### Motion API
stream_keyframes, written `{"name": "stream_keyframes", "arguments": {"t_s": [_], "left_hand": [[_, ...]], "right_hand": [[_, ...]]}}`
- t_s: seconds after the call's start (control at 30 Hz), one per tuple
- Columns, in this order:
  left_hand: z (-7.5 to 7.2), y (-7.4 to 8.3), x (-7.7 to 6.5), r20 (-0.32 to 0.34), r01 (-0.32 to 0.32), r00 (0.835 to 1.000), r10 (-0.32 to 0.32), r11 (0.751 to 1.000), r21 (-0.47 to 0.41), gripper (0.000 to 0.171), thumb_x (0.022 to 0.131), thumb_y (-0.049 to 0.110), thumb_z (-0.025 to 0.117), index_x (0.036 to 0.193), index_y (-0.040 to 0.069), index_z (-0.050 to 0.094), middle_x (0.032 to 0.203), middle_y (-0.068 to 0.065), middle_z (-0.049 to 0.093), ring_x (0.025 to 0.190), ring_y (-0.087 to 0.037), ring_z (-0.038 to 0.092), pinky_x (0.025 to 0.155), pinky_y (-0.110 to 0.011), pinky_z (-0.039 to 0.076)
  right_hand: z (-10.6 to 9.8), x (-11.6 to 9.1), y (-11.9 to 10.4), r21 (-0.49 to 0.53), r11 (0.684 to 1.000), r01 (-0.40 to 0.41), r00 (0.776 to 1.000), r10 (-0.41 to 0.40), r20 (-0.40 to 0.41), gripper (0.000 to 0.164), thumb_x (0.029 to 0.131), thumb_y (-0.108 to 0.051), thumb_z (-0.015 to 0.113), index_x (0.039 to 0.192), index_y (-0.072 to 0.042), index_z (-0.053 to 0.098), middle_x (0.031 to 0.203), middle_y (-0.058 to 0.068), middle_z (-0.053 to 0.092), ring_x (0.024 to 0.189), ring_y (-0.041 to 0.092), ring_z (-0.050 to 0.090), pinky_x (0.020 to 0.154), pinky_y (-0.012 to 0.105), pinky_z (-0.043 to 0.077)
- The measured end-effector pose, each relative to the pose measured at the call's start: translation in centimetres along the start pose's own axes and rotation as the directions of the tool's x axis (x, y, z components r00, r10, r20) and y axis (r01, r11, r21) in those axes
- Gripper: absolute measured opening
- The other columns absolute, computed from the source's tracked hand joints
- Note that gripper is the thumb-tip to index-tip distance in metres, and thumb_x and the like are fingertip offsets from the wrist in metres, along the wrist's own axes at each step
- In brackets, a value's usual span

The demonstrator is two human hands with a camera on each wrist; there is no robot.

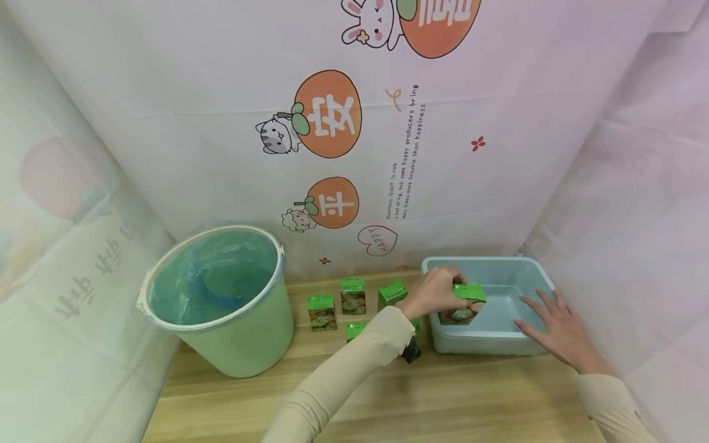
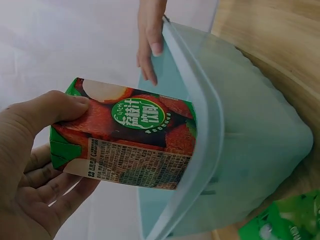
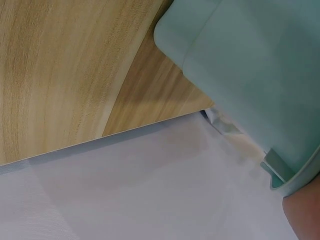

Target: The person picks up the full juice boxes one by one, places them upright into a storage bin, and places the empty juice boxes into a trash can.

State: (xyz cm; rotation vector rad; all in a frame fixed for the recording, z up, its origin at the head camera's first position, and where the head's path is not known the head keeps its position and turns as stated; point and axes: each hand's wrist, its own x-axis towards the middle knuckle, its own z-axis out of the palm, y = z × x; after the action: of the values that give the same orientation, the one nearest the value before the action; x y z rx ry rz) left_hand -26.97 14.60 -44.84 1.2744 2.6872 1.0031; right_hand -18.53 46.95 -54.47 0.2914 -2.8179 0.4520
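My left hand (image 1: 434, 292) grips a litchi juice carton (image 2: 132, 132) by one end, thumb on one face and fingers beneath, in the left wrist view. The carton tilts down over the left rim of a pale blue-green plastic bin (image 1: 490, 346), its lower end just inside that rim. My right hand (image 1: 562, 329) is at the bin's right side, fingers spread and reaching over the rim. In the right wrist view only a bit of that hand (image 3: 304, 210) shows, beside the bin's outer wall (image 3: 240, 75).
Several more green-topped juice cartons (image 1: 322, 317) stand on the wooden table (image 1: 443, 400) left of the bin, some partly behind my left arm. Farther left stands a pale green bucket (image 1: 249, 344) lined with a clear bag. Printed white cloth (image 1: 221, 154) encloses the back and sides.
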Motion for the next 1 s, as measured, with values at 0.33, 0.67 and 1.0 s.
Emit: {"name": "stream_keyframes", "arguments": {"t_s": [0.33, 0.67, 1.0], "left_hand": [[3.2, -1.0, -0.1, 0.038, 0.050, 0.998, -0.051, 0.998, 0.034, 0.034, 0.088, 0.025, 0.089, 0.116, 0.009, 0.078, 0.105, 0.003, 0.073, 0.076, 0.002, 0.055, 0.064, -0.009, 0.044], [5.2, -1.2, 0.0, 0.110, 0.101, 0.987, -0.118, 0.983, 0.152, 0.029, 0.086, 0.028, 0.091, 0.108, 0.014, 0.079, 0.096, 0.009, 0.071, 0.071, -0.001, 0.052, 0.060, -0.013, 0.042], [6.9, -2.0, 0.2, 0.131, 0.033, 0.989, -0.066, 0.970, 0.240, 0.058, 0.088, 0.022, 0.089, 0.063, 0.017, 0.037, 0.061, 0.009, 0.023, 0.054, -0.002, 0.018, 0.049, -0.017, 0.019]], "right_hand": [[-0.1, -0.2, -0.4, -0.006, 1.000, 0.004, 1.000, -0.005, -0.004, 0.065, 0.099, -0.046, 0.068, 0.146, -0.005, 0.055, 0.153, 0.039, 0.040, 0.147, 0.065, 0.020, 0.110, 0.078, 0.023], [-0.2, -0.4, -0.6, -0.013, 1.000, -0.003, 1.000, 0.002, -0.011, 0.064, 0.099, -0.047, 0.068, 0.146, -0.005, 0.056, 0.153, 0.039, 0.041, 0.145, 0.066, 0.023, 0.111, 0.077, 0.024], [-0.1, -0.3, -0.5, -0.031, 1.000, 0.003, 0.999, -0.004, -0.033, 0.064, 0.097, -0.048, 0.070, 0.144, -0.006, 0.058, 0.151, 0.038, 0.044, 0.144, 0.065, 0.027, 0.110, 0.074, 0.026]]}}
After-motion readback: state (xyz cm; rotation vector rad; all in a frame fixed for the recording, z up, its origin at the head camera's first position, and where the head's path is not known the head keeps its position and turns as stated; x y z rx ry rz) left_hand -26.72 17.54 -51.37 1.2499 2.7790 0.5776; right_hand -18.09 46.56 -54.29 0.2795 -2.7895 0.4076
